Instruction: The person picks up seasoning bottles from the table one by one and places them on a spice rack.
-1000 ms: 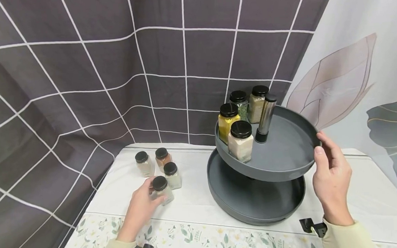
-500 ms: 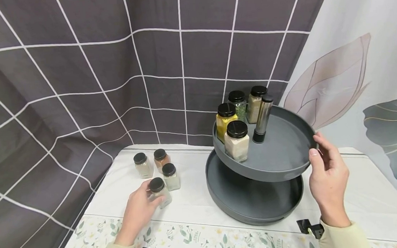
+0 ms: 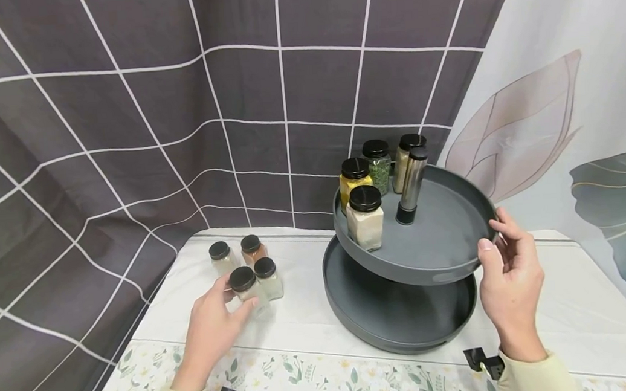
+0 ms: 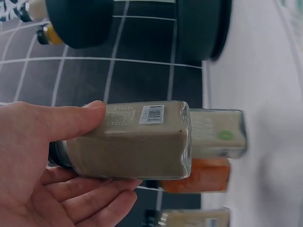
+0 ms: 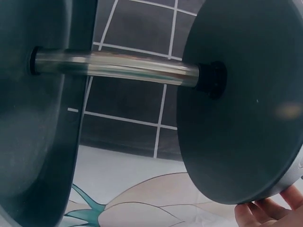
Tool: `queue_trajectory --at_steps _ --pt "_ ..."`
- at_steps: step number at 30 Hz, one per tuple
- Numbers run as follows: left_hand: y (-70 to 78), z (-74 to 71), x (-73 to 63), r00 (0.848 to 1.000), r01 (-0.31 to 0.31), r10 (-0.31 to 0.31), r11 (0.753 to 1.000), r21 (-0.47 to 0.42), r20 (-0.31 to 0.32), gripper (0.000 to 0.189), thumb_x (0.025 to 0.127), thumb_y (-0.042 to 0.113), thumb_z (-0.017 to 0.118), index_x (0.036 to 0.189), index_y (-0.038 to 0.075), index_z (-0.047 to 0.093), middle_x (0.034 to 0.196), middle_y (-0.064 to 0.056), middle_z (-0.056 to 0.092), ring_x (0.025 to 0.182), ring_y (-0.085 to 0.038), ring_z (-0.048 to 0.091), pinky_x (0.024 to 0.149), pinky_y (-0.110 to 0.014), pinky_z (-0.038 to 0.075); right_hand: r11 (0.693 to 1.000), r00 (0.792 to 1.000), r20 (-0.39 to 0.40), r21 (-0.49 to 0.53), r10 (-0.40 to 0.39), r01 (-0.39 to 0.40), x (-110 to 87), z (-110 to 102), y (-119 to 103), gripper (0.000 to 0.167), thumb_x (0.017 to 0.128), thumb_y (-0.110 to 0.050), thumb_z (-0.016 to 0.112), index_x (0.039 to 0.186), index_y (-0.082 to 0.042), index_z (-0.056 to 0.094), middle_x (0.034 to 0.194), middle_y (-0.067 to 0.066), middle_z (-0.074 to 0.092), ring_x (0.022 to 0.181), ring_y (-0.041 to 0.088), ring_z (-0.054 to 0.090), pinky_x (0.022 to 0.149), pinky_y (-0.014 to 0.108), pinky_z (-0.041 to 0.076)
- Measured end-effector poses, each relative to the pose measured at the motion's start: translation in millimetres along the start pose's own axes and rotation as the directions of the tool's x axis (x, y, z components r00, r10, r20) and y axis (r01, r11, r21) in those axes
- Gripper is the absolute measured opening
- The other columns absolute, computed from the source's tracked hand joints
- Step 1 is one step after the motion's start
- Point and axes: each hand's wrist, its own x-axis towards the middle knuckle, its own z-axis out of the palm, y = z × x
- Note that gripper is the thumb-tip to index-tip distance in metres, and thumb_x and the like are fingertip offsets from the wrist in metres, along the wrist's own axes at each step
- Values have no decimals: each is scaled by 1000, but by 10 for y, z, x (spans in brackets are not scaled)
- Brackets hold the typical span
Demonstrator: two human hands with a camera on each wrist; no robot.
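Observation:
My left hand (image 3: pixel 210 324) holds a square glass spice jar (image 4: pixel 128 142) with a black lid and greyish-beige powder in it. Thumb and fingers pinch its sides in the left wrist view, its base raised off the table. Close behind it stand a pale spice jar (image 3: pixel 270 280), an orange-brown one (image 3: pixel 254 254) and a beige one (image 3: pixel 224 262). My right hand (image 3: pixel 512 284) grips the right rim of the upper tray (image 3: pixel 446 228) of a grey two-tier turntable. Along that tray's left side stand a white-filled jar (image 3: pixel 366 222), a yellow one (image 3: pixel 352 188), a green one (image 3: pixel 379 172) and a tan one (image 3: pixel 402 168).
The turntable's lower tray (image 3: pixel 398 320) sits beneath on the white tabletop (image 3: pixel 303 293). A metal post (image 3: pixel 413 185) rises through the upper tray. Behind hangs dark grid-patterned cloth (image 3: pixel 251 91), with a leaf-patterned white cloth (image 3: pixel 612 108) at right.
My left hand has raised the jar from the table. The upper tray has turned a little clockwise, its jars shifting along the back left, with my right hand still on the rim.

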Motion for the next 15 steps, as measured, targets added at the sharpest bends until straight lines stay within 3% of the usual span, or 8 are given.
queue_trajectory --at_steps 7,15 --pt "204 -138 2 992 -100 99 995 -5 -77 59 80 24 86 130 4 62 109 -20 73 95 -35 72 86 -59 53 999 999 -4 -7 -49 49 -36 4 2 39 93 -7 58 125 15 55 147 16 52 133 15 51 112 27 38" --pt "472 -298 32 965 -209 201 977 -34 -170 61 78 24 88 132 8 62 101 -12 75 91 -29 73 82 -56 54 993 994 -18 43 -108 109 -74 3 25 39 92 -10 63 123 13 58 145 15 52 136 21 49 113 30 38"
